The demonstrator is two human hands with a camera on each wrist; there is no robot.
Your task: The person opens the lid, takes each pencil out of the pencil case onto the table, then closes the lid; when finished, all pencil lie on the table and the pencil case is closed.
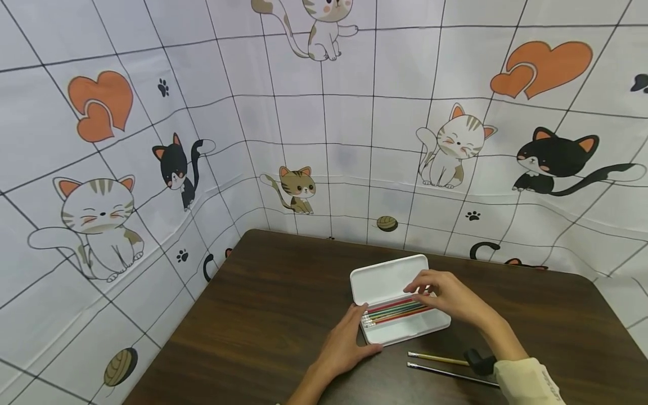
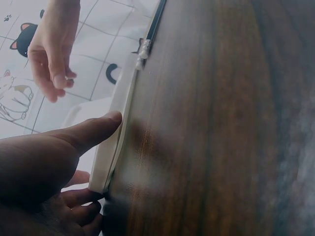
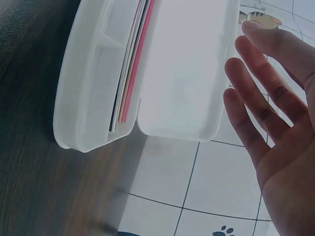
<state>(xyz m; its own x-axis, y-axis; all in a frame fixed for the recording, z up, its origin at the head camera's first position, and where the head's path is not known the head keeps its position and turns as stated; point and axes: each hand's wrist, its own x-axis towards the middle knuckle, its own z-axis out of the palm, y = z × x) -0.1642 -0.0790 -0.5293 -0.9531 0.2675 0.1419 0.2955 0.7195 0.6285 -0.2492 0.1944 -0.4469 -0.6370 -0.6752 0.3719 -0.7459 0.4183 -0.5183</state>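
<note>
A white pencil case [image 1: 410, 331] lies on the table with its lid [image 1: 387, 279] raised at the back. Several coloured pencils [image 1: 392, 311], red, green and yellow among them, lie side by side in its tray. My left hand [image 1: 344, 343] grips the case's left end, thumb along the front wall and fingers round the side, as the left wrist view also shows. Over the right part of the case hovers my right hand [image 1: 450, 295], its fingers loosely bent. In the right wrist view nothing is between those fingers [image 3: 256, 103], which are beside the lid.
In front of the case, a gold pencil [image 1: 437, 358] and a dark pencil [image 1: 445, 373] lie on the brown table [image 1: 253, 315], partly hidden by the right wrist and its black camera mount [image 1: 480, 363]. A cat-patterned sheet [image 1: 349, 124] hangs behind the table's far edge.
</note>
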